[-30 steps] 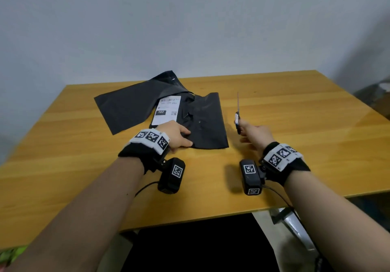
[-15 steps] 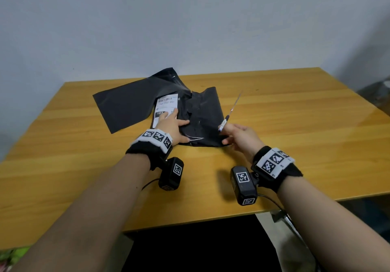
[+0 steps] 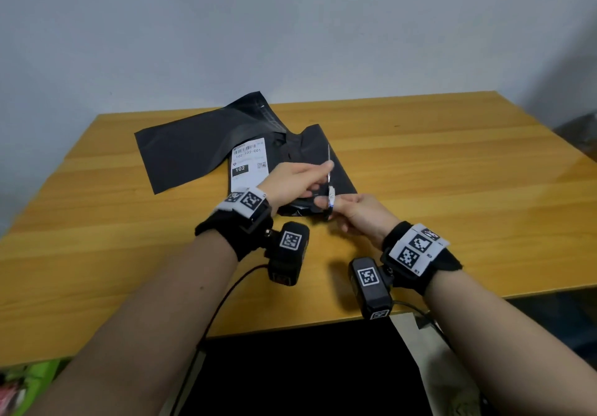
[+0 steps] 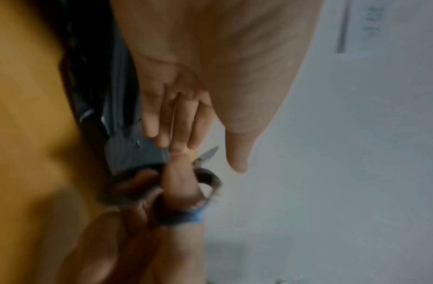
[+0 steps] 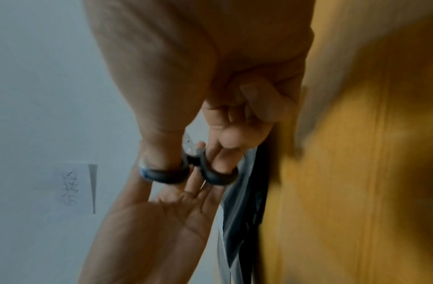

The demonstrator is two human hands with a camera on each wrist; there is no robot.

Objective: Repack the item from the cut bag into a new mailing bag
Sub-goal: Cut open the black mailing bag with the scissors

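A black mailing bag (image 3: 290,152) with a white shipping label (image 3: 248,163) lies mid-table. A second, flat black bag (image 3: 187,154) lies behind it to the left. My right hand (image 3: 358,215) holds scissors (image 3: 329,170) over the labelled bag's near right corner, blades pointing away. Thumb and a finger sit in the black handle rings (image 5: 166,174). My left hand (image 3: 294,180) hovers above the bag with straight fingers, and its fingertips touch the scissors near the blades (image 4: 206,156). In the left wrist view the bag (image 4: 122,115) lies just under those fingers.
The wooden table (image 3: 452,173) stands against a pale wall, and its right half holds nothing. A paper note (image 5: 74,188) hangs on the wall. Green items (image 3: 32,380) lie on the floor at lower left, and a pale bag (image 3: 436,367) sits below the table's near edge.
My left hand has lifted off the labelled bag and reached over to the scissors. My right hand has carried the scissors left, over the bag's near right corner.
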